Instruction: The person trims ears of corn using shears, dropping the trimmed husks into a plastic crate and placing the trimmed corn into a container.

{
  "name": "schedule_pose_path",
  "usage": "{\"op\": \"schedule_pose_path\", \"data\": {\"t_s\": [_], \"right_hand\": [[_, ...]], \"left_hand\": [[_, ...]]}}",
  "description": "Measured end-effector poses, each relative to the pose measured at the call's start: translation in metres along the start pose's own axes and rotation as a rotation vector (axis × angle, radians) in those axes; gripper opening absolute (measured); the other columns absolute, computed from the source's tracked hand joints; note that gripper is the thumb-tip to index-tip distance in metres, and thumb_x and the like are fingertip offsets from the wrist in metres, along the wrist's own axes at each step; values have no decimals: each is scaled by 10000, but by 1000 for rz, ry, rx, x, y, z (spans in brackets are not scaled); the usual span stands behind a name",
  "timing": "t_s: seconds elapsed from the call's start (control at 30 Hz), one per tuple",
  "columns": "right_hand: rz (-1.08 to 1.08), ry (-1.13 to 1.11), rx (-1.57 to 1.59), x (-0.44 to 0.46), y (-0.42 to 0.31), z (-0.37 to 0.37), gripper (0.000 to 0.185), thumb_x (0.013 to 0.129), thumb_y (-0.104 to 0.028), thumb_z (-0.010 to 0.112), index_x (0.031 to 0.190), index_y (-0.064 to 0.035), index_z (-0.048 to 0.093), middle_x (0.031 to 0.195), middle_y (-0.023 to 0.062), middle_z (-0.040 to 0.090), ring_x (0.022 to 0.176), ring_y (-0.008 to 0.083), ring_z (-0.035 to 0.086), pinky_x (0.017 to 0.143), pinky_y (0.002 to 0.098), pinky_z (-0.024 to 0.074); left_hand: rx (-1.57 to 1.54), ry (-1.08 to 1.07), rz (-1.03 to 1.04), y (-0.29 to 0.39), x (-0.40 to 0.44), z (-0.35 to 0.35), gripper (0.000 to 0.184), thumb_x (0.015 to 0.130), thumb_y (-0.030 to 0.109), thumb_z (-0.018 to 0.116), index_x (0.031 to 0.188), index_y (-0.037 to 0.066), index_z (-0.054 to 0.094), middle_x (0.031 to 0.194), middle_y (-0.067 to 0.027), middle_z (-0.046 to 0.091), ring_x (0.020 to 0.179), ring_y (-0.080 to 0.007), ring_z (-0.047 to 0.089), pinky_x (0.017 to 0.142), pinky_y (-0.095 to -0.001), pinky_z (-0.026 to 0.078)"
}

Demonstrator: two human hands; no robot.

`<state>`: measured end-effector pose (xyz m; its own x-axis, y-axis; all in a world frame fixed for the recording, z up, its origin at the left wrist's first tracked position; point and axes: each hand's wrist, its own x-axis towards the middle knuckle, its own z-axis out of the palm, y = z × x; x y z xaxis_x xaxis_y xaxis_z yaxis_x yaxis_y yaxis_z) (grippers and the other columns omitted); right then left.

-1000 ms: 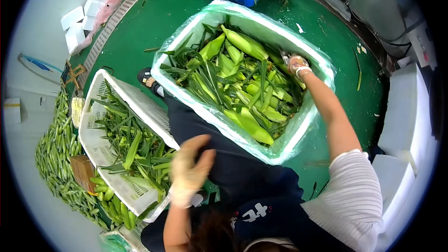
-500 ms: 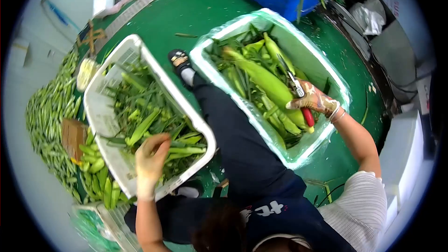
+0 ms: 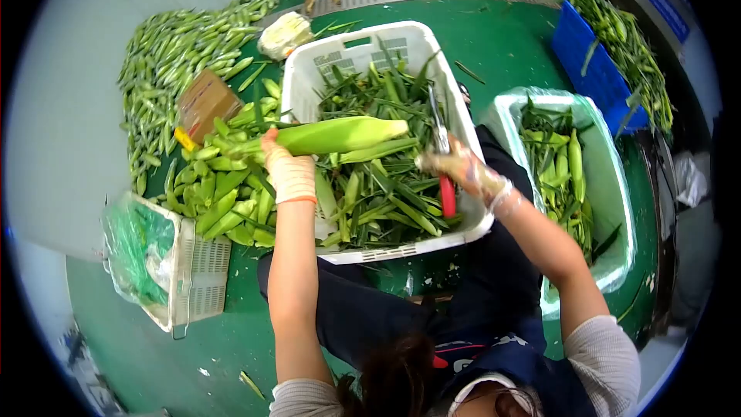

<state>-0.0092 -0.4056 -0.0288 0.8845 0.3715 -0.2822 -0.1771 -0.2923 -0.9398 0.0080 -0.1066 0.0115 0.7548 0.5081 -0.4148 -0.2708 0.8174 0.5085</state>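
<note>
My left hand [image 3: 289, 170], in a pale glove, is closed around one end of a husk-covered ear of corn [image 3: 336, 135]. The ear lies nearly level, its pale tip pointing right, above the white crate [image 3: 382, 251]. My right hand [image 3: 471, 174], in a patterned glove, grips pruning shears [image 3: 447, 193] with a red handle and a metal blade pointing up. The shears are over the crate's right side, apart from the ear. Green husks and leaves [image 3: 386, 185] fill much of the crate.
A lined white box [image 3: 625, 208] of green ears and leaves stands right, near a blue bin [image 3: 590, 69]. Left are a heap of husked-looking green ears [image 3: 231, 205], a cardboard box [image 3: 207, 104], a green pile [image 3: 166, 69] and a small crate [image 3: 204, 278].
My left hand, bare of any load before, now holds an ear of corn. My right hand has moved with the shears from the lined box to the white crate. The view has turned left.
</note>
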Motion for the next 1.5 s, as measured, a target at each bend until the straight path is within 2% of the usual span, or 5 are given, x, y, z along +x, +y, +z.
{"op": "schedule_pose_path", "data": {"t_s": [0.5,0.83,1.1,1.43,1.5], "right_hand": [[274,-230,1223,12,-24,85,365,828,-375,638,980,-70,509,919,96,546,840,281,597,817,494,494],[248,-227,471,-44,38,83,182,784,-150,675,728,-28,553,567,39,534,475,173,536,464,292,480],[42,-141,569,-11,-35,45,332,825,-237,689,1010,-7,537,804,59,593,660,164,604,650,306,532],[-565,468,-225,-33,-30,55,387,747,-197,736,994,-18,498,704,70,595,626,188,587,630,324,509],[-369,305,448,-50,-5,37,432,747,-222,733,1036,-21,482,774,99,601,683,216,605,655,334,514]], "left_hand": [[323,14,450,-10,-44,5,318,877,337,515,881,18,517,772,-94,579,652,-178,535,686,-298,458],[-63,-166,1,31,24,-22,315,904,359,440,797,65,408,687,-84,511,644,-221,504,696,-383,463],[57,-366,14,2,-18,-10,485,856,504,485,825,23,537,762,-117,582,745,-256,541,811,-406,459],[1129,86,857,53,8,-29,479,878,435,578,797,-36,610,680,-74,603,569,-141,507,548,-288,422],[956,51,925,86,18,-41,462,898,419,550,758,-18,600,630,-58,592,511,-136,495,488,-293,395]]}}
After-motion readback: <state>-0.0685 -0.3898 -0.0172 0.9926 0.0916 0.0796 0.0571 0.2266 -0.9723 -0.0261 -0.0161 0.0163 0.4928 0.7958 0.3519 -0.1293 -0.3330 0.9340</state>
